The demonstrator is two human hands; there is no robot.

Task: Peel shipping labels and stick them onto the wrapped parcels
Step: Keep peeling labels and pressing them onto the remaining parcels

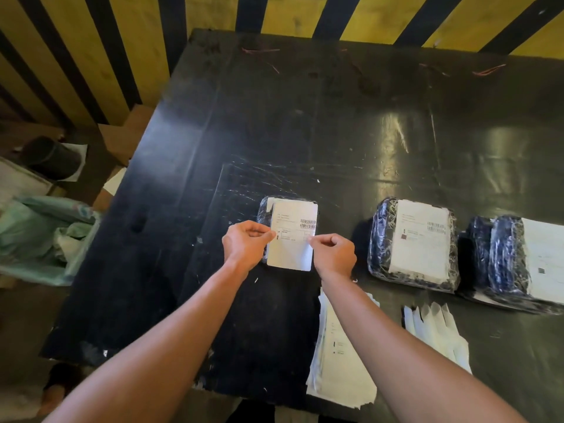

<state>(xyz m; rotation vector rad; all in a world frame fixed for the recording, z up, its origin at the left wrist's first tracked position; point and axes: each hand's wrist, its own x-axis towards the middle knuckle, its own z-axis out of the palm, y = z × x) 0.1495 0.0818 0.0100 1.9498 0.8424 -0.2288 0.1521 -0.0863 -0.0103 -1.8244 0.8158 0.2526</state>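
A white shipping label with a barcode is held flat just over a dark plastic-wrapped parcel near the middle of the black table. My left hand pinches the label's left edge, my right hand pinches its right edge. The label hides most of the parcel, so I cannot tell if it is stuck down. To the right lie two more wrapped parcels, each with a white label on top.
A stack of label sheets lies at the table's near edge under my right forearm. White backing strips are fanned out beside it. Left of the table stand a green bag, a black bin and cardboard boxes.
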